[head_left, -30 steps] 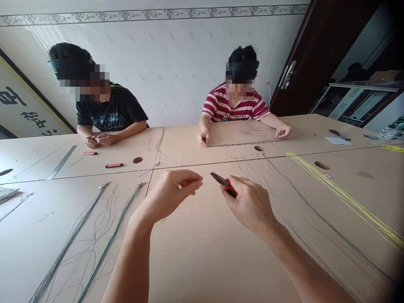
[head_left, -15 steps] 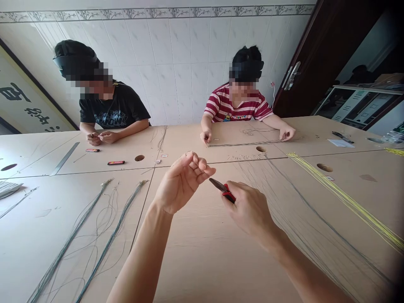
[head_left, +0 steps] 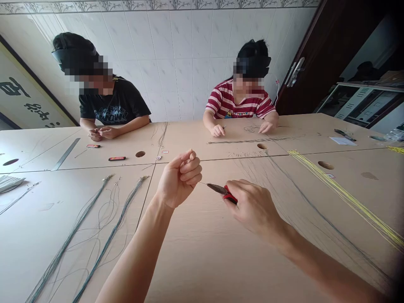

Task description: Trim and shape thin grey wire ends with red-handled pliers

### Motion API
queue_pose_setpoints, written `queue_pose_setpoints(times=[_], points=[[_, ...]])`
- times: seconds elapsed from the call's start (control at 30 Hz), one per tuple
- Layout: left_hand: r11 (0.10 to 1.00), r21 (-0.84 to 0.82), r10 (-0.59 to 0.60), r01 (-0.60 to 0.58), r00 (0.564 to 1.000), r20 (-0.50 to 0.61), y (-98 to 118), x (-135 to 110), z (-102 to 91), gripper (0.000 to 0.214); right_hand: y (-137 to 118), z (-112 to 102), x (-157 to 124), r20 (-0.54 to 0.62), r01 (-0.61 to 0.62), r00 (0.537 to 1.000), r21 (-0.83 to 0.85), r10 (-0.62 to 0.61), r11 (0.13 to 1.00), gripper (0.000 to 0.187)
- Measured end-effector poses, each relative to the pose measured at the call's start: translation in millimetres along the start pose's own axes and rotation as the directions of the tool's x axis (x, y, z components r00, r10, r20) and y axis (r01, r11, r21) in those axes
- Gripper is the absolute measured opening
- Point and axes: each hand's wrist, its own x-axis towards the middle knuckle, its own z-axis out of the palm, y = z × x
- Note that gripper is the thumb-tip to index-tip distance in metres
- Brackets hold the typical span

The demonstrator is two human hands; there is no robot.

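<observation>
Gripping red-handled pliers [head_left: 221, 191] in the right hand [head_left: 252, 206], fingers wrapped round the handles, just right of the frame's centre, nose pointing left. Pinching a fine wire [head_left: 203, 183] in the left hand [head_left: 180, 179], curled into a fist at centre frame above the table [head_left: 202, 261], the wire running from fist to pliers' tip. Lying in the lower left, grey wire bundles [head_left: 111, 235]; stretching toward the right edge, yellow wires [head_left: 344, 195]. Sitting at the top, across the table, two people.
</observation>
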Motion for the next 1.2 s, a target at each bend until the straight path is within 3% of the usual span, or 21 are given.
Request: queue_pose_setpoints(times=[0.23,0.73,1.0,1.2], points=[[0.994,0.049,-0.099,0.099,0.995,-0.01,-1.6,-0.2,-0.1,0.025,1.7,-3.0,-3.9,0.027,0.12,0.993,-0.04,-0.119,0.992,0.015],[0.985,0.046,-0.165,0.166,0.986,-0.009,-9.7,5.1,-6.6,0.026,9.3,-2.3,-2.7,0.051,0.242,0.97,-0.103,-0.238,0.965,0.015],[0.947,0.217,-0.222,0.237,0.971,-0.089,-13.9,7.3,-10.7,0.026,16.8,2.0,0.6,0.091,0.33,0.943,-0.141,-0.32,0.933,0.015],[0.865,0.419,-0.299,0.278,0.954,-0.016,-16.6,1.7,-15.1,0.027,25.1,3.8,2.5,0.14,0.449,0.891,-0.126,-0.432,0.885,0.016]])
